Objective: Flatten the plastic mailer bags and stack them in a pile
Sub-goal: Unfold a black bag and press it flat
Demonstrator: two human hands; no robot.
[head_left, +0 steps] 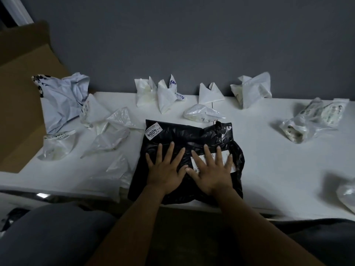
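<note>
The black mailer bag (184, 135) is lying spread out on the white desk (269, 160), right in the middle and close to the near edge. It's mostly flat, but the far right corner is still bunched and wrinkly. Both hands are on it, palms down and side by side. The left grip (165, 167) is released, fingers straight and fanned out, pressing on the plastic. The right grip (213, 169) is the same, fingers spread flat, and it half covers a white shipping label (233, 165). The thumbs nearly touch. There's also a small white sticker (153, 130) with big digits on the bag's far left corner.

Just left of the black bag there's a flatter pale bag (117, 173) touching its edge. I can't tell if it goes underneath.

Everything else is still crumpled:
- clear bags (109, 135) on the left, plus a big grey-blue bag (63, 96) at the far left, up against a brown cardboard box (19, 112)
- a row of white bags (167, 95) standing in peaks along the far edge by the grey wall (192, 35)
- one clear bag (203, 113) just beyond the black one
- a printed clear bundle (311, 120) well off to the right
- another bag (347, 196) at the near right, cut off by the frame

A knee in dark grey trousers (57, 237) shows at the bottom left.
</note>
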